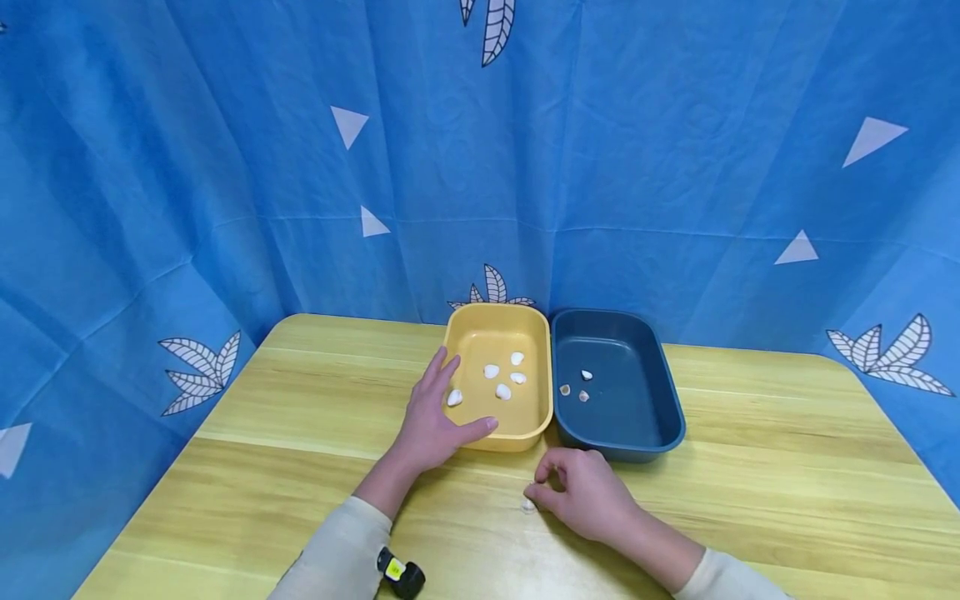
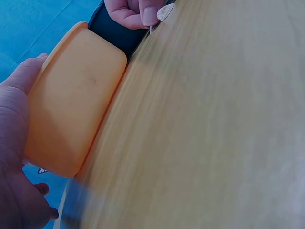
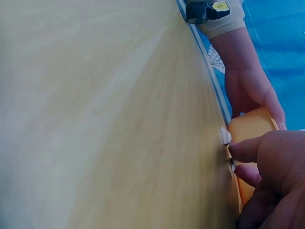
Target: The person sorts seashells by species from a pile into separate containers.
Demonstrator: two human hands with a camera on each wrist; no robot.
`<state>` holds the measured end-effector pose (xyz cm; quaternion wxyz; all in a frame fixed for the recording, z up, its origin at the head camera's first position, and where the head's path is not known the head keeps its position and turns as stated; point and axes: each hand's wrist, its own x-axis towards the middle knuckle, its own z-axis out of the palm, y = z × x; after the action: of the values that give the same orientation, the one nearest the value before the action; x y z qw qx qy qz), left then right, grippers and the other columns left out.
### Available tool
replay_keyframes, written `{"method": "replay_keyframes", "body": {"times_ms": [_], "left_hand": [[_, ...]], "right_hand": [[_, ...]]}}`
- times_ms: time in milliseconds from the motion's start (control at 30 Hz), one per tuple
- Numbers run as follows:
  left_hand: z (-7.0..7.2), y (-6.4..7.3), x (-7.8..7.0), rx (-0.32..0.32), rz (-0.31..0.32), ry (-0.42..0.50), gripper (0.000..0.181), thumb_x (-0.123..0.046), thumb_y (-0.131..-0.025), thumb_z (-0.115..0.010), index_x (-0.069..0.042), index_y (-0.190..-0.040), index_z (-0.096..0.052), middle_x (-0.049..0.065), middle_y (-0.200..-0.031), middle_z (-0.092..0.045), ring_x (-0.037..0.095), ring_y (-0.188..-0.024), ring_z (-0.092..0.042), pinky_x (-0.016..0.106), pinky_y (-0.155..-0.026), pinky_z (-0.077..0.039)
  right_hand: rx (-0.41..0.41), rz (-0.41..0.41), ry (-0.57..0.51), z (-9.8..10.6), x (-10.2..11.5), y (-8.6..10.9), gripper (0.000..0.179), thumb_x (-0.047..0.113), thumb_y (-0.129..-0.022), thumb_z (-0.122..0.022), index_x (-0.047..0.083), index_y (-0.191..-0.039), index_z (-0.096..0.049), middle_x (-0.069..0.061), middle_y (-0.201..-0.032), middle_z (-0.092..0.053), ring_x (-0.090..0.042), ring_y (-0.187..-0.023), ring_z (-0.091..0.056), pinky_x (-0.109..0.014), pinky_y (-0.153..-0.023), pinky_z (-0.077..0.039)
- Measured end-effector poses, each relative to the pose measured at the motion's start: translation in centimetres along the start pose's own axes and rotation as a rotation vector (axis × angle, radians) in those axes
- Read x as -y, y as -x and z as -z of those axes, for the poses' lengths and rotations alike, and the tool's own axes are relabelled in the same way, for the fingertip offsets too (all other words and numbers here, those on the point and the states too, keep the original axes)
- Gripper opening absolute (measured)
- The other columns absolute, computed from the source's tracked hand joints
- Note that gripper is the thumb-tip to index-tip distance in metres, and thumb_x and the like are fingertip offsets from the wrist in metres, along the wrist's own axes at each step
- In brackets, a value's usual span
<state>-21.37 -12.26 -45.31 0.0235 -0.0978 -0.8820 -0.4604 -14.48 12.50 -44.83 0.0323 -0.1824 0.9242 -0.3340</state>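
Observation:
My left hand (image 1: 433,423) rests at the near left corner of the yellow bin (image 1: 501,438), fingers spread along its left side and thumb over the front rim. Several white seashells (image 1: 503,392) lie inside that bin. Just in front of the two bins, my right hand (image 1: 594,498) is low over the table, thumb and index finger pinching a small dark-edged seashell (image 3: 232,164), partly hidden by the fingertips. Beside those fingertips a whitish ribbed seashell (image 2: 165,12) sits on the table. The dark blue bin (image 1: 670,421) holds 3 small shells (image 1: 583,396).
Both bins stand side by side at the back of the wooden table (image 1: 300,433), against a blue patterned curtain (image 1: 465,150). A black device with a yellow label (image 1: 401,573) is strapped at the left wrist.

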Motion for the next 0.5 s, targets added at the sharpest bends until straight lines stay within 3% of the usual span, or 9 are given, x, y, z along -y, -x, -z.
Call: {"method": "replay_keyframes", "body": {"times_ms": [500], "left_hand": [[0.09,0.01,0.02,0.002,-0.010,0.005,0.107,-0.061,-0.072,-0.082,-0.020,-0.158,-0.032,-0.013,-0.165,-0.009,0.026,-0.148,-0.014,0.057,-0.113,-0.023]], "right_hand": [[0.126,0.034,-0.093,0.60,-0.55,0.01,0.010,0.018,-0.088,-0.078,0.021,-0.088,-0.068,0.011,-0.055,-0.041,-0.004,-0.050,-0.040,-0.026,-0.049,-0.039]]}}
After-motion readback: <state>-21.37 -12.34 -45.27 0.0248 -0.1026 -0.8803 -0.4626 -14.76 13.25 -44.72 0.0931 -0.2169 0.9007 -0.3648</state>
